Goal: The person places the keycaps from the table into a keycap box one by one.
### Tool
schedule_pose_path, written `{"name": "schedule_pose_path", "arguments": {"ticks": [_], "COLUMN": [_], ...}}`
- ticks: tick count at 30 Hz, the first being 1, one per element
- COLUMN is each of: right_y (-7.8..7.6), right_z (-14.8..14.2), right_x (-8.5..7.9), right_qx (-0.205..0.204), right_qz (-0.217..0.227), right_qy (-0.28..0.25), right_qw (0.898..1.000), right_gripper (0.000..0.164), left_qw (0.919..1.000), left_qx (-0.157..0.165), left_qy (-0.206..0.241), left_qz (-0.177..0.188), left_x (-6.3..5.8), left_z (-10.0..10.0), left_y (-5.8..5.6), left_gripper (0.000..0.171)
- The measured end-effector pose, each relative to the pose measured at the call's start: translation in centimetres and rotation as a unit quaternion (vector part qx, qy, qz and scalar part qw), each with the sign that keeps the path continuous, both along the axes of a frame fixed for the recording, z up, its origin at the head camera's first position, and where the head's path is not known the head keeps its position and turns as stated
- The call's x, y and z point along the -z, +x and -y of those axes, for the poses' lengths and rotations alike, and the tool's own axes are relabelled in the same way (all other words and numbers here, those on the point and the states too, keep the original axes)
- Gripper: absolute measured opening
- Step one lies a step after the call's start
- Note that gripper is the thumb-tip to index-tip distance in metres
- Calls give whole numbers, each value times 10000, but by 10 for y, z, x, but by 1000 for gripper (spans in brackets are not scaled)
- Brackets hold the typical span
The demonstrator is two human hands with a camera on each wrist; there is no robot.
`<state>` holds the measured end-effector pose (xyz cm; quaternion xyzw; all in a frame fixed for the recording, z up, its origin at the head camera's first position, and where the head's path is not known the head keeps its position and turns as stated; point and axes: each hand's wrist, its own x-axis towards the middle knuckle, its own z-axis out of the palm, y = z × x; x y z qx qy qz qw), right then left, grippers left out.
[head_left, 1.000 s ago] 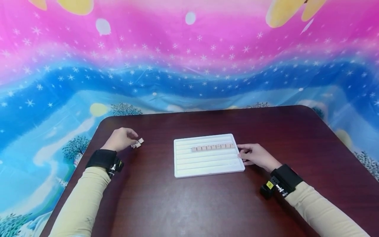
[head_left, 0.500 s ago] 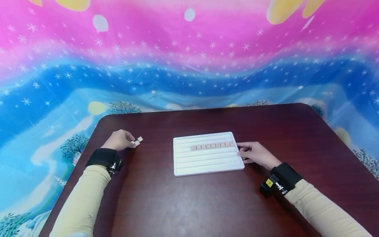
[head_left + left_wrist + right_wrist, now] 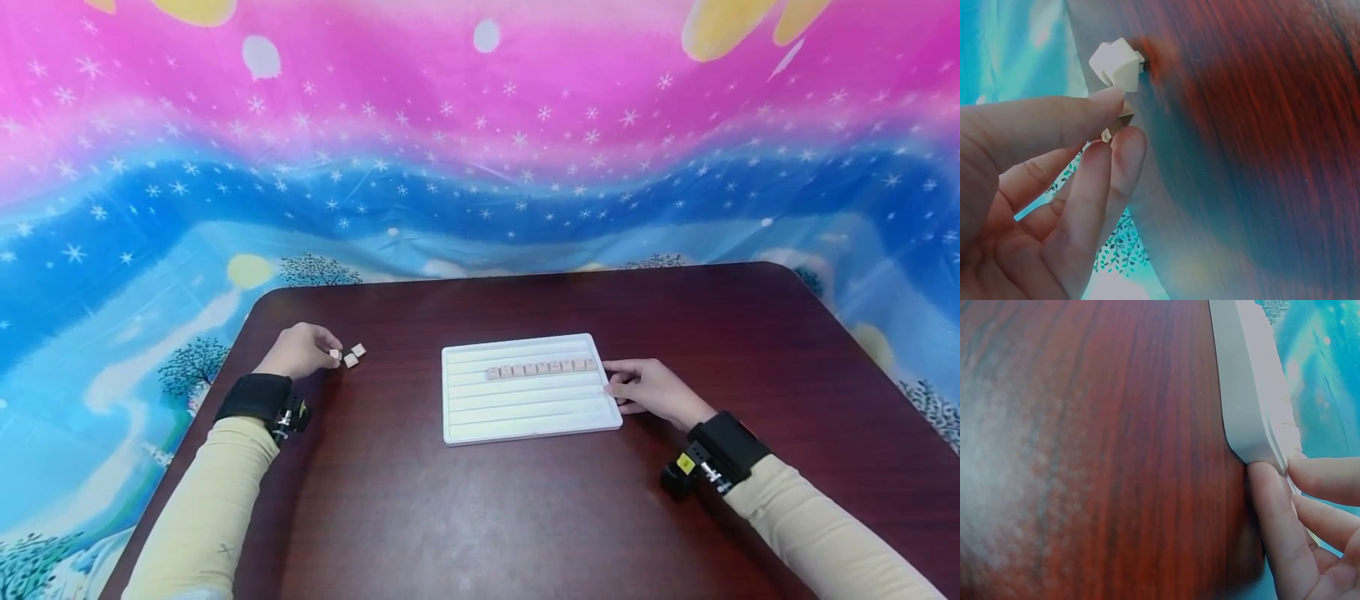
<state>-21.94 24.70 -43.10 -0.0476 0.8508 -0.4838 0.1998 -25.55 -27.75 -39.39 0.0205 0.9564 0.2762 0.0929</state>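
Observation:
My left hand pinches a small beige keycap between thumb and fingers at the far left of the table. Just beyond the fingertips, two loose keycaps lie close together; the left wrist view shows these loose keycaps overlapping past the thumb. A white ridged tray stands at the table's middle. One row of several beige keycaps sits in an upper groove, reaching to the right rim. My right hand grips that right edge, with fingers on the tray's corner in the right wrist view.
The dark wooden table has rounded far corners. Behind it and down its sides hangs a pink and blue patterned cloth. Each wrist wears a black band, the left band and the right band, with a small camera.
The left hand has drawn slightly left, lifting one keycap away from the other two, so a gap now shows. The right hand stays at the tray's edge.

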Motion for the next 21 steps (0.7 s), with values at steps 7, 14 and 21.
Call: {"name": "schedule_pose_path", "arguments": {"ticks": [7,14,21], "right_y": [1,0,0], "right_z": [0,0,-1], "right_x": [0,1,0], "right_qx": [-1,55,20], "right_qz": [43,89,55], "right_qy": [-23,-45,-21], "right_qw": [10000,9999,10000], "right_gripper": [59,59,60], "left_qw": [9999,9997,9994], "left_qx": [24,-14,-116], "left_qy": [26,21,135], "left_qz": [-153,-223,-300], "left_x": [0,-3,-9], "left_z": [0,-2,-10], "left_y": [1,3,5], "left_gripper": [18,21,21]}}
